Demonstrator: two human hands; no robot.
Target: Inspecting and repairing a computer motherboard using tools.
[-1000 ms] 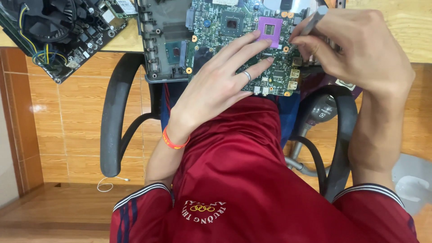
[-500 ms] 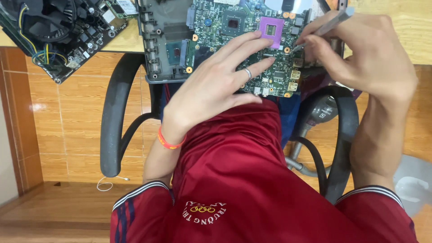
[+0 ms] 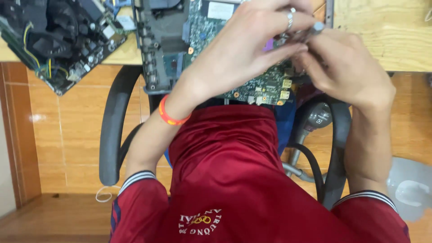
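Circuit board (image 3: 252,85), green and studded with small gold and white connectors, lies at the near edge of a wooden table (image 3: 382,40), its lower corner overhanging the person's lap. Much of the board is hidden beneath two hands that meet above it, and its far end is cut off by the top of the frame. The left hand (image 3: 243,49), wearing a ring and an orange wristband (image 3: 168,114), spreads across the board with fingers loosely extended, the fingertips closing toward a slim grey metal tool (image 3: 312,30). The right hand (image 3: 346,72) curls around the same tool, fingers bent tight over it; only the tool's blunt grey end shows, and its tip is concealed, so what it touches cannot be told. A sliver of purple component (image 3: 269,44) peeks out between the hands. To the left of the board sits a dark grey plastic casing (image 3: 162,40), and farther left a second black assembly with yellow wires (image 3: 54,40) hangs over the table edge, partly cropped. A pale rectangular label (image 3: 220,10) sits on the board near the top edge, blurred. Below, a dark red jersey (image 3: 234,180) with a gold emblem fills the foreground, flanked by the black arms of a chair (image 3: 112,130).
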